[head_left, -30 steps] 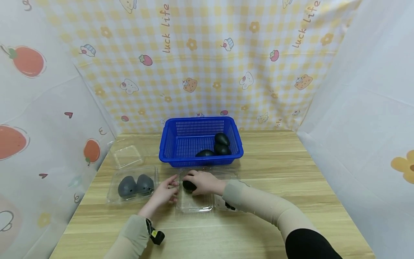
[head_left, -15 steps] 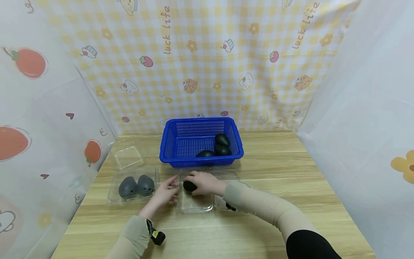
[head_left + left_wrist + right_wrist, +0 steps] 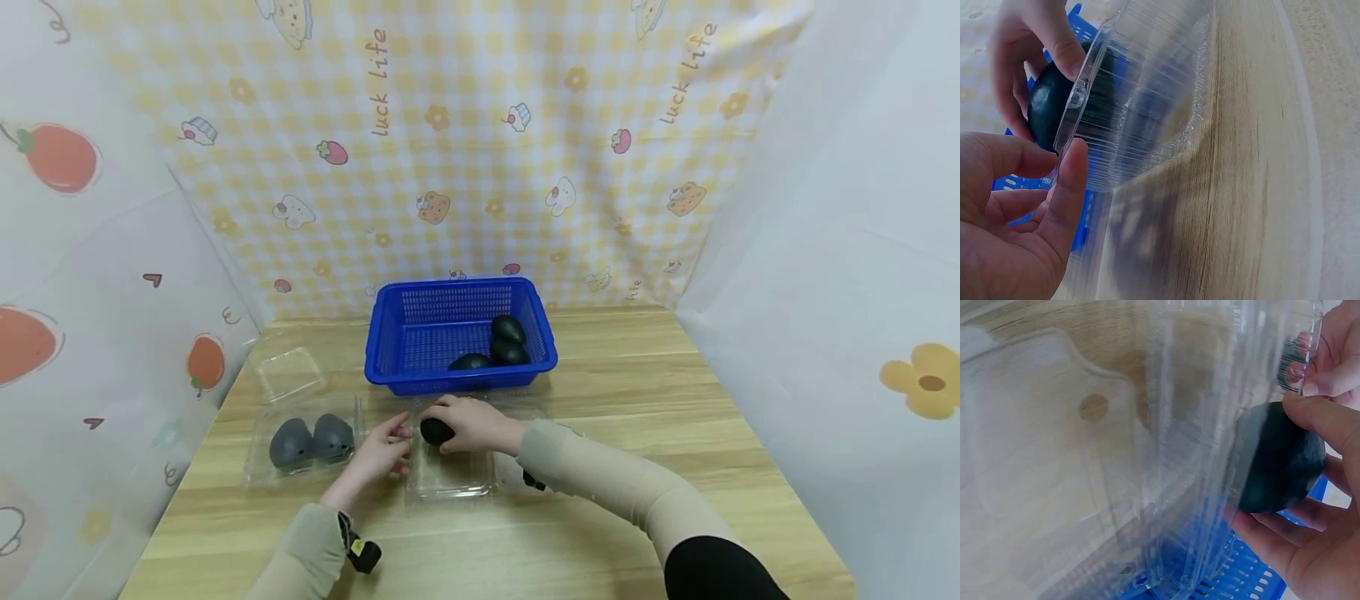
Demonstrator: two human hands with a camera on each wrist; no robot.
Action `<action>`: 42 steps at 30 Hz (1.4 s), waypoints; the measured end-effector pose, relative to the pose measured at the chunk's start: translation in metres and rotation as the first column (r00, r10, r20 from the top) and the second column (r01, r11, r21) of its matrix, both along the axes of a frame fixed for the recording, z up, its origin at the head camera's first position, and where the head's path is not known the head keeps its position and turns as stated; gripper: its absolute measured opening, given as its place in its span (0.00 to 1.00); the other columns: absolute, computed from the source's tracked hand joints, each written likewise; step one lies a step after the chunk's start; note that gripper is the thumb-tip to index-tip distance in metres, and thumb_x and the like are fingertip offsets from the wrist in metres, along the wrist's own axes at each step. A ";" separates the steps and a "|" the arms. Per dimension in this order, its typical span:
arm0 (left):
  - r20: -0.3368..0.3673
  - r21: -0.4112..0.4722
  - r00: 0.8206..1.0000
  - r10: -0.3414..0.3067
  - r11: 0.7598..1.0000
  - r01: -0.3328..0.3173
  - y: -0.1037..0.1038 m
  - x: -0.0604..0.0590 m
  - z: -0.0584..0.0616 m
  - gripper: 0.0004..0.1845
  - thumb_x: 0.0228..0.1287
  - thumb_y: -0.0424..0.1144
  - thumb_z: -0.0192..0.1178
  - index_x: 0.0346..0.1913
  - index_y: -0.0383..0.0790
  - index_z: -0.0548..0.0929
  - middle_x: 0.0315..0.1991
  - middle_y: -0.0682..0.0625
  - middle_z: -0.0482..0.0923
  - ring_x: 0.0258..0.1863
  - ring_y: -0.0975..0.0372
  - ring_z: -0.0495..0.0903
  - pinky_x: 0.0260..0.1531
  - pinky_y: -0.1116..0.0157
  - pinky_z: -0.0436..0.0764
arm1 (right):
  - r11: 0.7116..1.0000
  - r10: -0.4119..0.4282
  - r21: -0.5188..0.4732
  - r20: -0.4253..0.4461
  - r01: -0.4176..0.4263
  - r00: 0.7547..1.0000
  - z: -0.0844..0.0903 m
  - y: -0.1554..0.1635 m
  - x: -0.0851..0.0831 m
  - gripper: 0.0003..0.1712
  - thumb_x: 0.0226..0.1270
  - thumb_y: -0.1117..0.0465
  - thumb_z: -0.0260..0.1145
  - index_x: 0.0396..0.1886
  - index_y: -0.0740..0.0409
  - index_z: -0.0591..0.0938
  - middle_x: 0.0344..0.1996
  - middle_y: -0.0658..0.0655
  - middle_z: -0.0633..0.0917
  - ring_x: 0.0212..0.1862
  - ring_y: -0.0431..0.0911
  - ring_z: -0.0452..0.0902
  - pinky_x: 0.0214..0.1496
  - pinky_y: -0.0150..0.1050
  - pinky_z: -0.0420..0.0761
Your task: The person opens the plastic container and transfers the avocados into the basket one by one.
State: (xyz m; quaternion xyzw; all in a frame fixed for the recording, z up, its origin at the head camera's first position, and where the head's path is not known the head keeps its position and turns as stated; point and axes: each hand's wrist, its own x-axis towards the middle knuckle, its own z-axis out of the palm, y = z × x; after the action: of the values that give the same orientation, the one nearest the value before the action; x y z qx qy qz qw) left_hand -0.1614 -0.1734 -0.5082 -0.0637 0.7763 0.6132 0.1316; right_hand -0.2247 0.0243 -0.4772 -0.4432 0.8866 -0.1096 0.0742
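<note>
In the head view, my right hand (image 3: 480, 425) grips a dark green avocado (image 3: 435, 432) at the far end of an open clear plastic clamshell box (image 3: 450, 487). Its fingers and thumb curl round the avocado, part of which lies behind the box's clear wall in the right wrist view. My left hand (image 3: 378, 454) is at the box's left side; up close in the left wrist view, thumb and index finger pinch the box's rim (image 3: 1079, 94). The box's lid (image 3: 525, 479) lies spread out to the right, partly under my right forearm.
Behind the box stands a blue basket (image 3: 382, 354) with several avocados (image 3: 508, 350) at its right side. At left, a closed clear box (image 3: 258, 467) holds two avocados (image 3: 292, 444). Another clear plastic piece (image 3: 288, 372) lies behind it. A patterned cloth hangs at the back.
The head view has shifted slightly. Both hands, the avocado and the box stay in nearly the same places.
</note>
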 end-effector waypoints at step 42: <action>0.012 -0.025 1.000 0.004 1.000 -0.004 0.003 -0.007 -0.001 0.33 0.65 0.23 0.50 0.73 0.32 0.58 0.52 0.36 0.70 0.20 0.59 0.75 0.23 0.60 0.82 | 0.999 -0.011 -0.051 0.051 0.014 0.999 0.025 0.022 -0.013 0.33 0.60 0.53 0.72 0.65 0.45 0.74 0.58 0.53 0.76 0.54 0.44 0.75 0.55 0.39 0.77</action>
State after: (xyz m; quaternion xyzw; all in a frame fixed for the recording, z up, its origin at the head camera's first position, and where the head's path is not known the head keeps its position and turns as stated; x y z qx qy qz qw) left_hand -0.1685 -0.1700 -0.5091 -0.0704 0.7831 0.6031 0.1343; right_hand -0.2376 0.0462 -0.4519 -0.4365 0.8840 -0.1441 0.0846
